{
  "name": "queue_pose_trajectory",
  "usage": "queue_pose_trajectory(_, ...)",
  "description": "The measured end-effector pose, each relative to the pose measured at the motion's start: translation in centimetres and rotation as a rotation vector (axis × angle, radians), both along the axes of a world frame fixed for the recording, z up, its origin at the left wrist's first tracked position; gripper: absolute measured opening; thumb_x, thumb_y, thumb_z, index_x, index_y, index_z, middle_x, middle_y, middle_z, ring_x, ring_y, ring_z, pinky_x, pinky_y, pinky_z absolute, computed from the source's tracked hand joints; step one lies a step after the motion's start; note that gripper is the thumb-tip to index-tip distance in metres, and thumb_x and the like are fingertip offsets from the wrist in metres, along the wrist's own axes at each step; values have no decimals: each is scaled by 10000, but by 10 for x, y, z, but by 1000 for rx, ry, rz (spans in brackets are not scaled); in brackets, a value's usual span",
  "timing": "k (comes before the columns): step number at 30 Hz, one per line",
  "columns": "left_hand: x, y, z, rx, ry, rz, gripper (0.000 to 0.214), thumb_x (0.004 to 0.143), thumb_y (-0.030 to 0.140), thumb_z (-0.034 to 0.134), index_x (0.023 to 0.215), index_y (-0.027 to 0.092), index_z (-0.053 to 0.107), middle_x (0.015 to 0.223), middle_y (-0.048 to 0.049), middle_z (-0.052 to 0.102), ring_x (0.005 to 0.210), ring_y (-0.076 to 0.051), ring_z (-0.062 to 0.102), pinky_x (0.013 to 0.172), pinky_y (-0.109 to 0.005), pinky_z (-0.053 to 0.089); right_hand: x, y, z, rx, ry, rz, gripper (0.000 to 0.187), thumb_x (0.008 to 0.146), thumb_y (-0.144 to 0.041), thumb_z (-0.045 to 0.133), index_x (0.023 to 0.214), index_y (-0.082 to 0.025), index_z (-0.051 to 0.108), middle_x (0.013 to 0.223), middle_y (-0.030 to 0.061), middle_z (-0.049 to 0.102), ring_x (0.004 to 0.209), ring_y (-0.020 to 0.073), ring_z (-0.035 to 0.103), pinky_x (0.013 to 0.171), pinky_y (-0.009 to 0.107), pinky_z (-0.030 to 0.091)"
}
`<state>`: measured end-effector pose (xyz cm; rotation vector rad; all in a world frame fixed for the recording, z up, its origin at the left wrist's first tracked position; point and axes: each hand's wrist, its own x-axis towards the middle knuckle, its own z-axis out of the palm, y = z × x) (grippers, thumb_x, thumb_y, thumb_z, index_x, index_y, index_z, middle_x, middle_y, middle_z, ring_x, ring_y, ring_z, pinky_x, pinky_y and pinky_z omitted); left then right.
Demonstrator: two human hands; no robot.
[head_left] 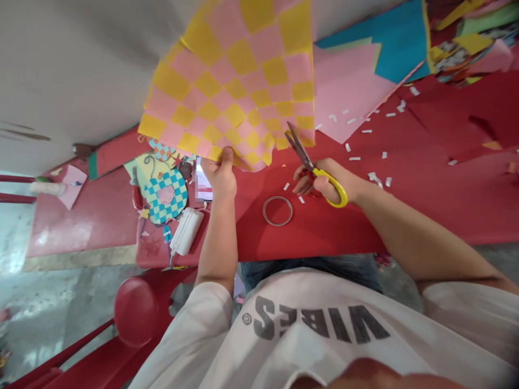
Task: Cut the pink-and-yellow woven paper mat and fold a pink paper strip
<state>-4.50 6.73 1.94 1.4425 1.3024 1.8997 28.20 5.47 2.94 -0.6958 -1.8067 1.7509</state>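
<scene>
A woven paper mat (231, 81) of pink and yellow checks hangs up from the red table (324, 227). My left hand (219, 175) pinches its lower edge between thumb and fingers. My right hand (326, 183) grips a pair of scissors (330, 186) with a yellow and red handle. Their steel blades (299, 146) are slightly open and reach the mat's lower right corner. Small white paper scraps (348, 147) lie on the red surface to the right of the blades.
A roll of clear tape (278, 210) lies between my hands. To the left are a teal-and-white woven paper ring (166, 194) and a white plastic case (186, 232). Pink and teal paper sheets (385, 48) lie at the far side. A red stool (135, 310) stands near my left elbow.
</scene>
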Motion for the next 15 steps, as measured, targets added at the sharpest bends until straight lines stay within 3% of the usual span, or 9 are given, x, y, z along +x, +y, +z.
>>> queue_pose_trajectory(4, 12, -5, 10, -55, -114, -36, 859, 839, 803, 803, 1531, 325, 629, 1468, -92, 733, 1589, -325, 565, 1319, -485, 492, -6, -2, -4, -116, 36, 88, 878, 794, -1021, 573, 1106, -209, 699, 1018, 171, 865, 874, 323, 866, 730, 387, 717)
queue_pose_trajectory(11, 17, -9, 16, -136, -168, -114, 932, 786, 837, 824, 1545, 339, 612, 1478, -94, 731, 1578, -333, 577, 1298, -480, 525, -5, -2, 4, -150, 55, -30, 897, 703, -1030, 654, 1130, -241, 671, 1092, 150, 860, 994, 312, 861, 921, 438, 721)
queue_pose_trajectory(15, 16, -9, 16, -161, -178, -154, 928, 767, 811, 861, 1532, 347, 614, 1461, -87, 744, 1572, -324, 586, 1288, -465, 536, -4, -4, 8, -163, 40, 15, 912, 707, -1039, 631, 1138, -237, 673, 1131, 161, 853, 997, 321, 859, 912, 443, 717)
